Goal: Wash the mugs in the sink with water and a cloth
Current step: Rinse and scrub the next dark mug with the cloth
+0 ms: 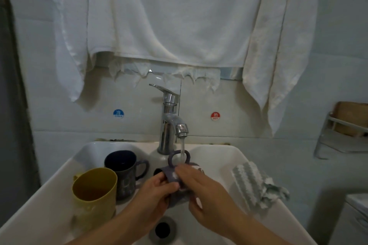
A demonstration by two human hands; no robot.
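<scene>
I find the left hand (157,187) and the right hand (201,185) both wrapped round one grey mug (171,175). It lies on its side between them over the sink (229,157), handle uppermost, directly beneath the tap (171,117). The water (182,152) is running and falls through the handle loop onto the mug's wall just beyond the right hand's fingers. Neither hand holds anything else. The cloth (256,185) lies bunched on the sink's rim outboard of the right hand, near it but apart, so I judge this mug is being rinsed bare-handed and the cloth is not yet in use on it. Outboard of the left hand stand a yellow mug (94,191) and, just behind it, a dark mug (121,167), both upright in the basin; I cannot tell whether either has been washed. I put the task at an early-to-middle stage: one mug in hand, two waiting. The drain (162,229) sits open below the wrists. A white towel (169,16) hangs well above the tap, away from the work. The standing mugs crowd the left hand's side; nothing appears to block the reach to the cloth.
</scene>
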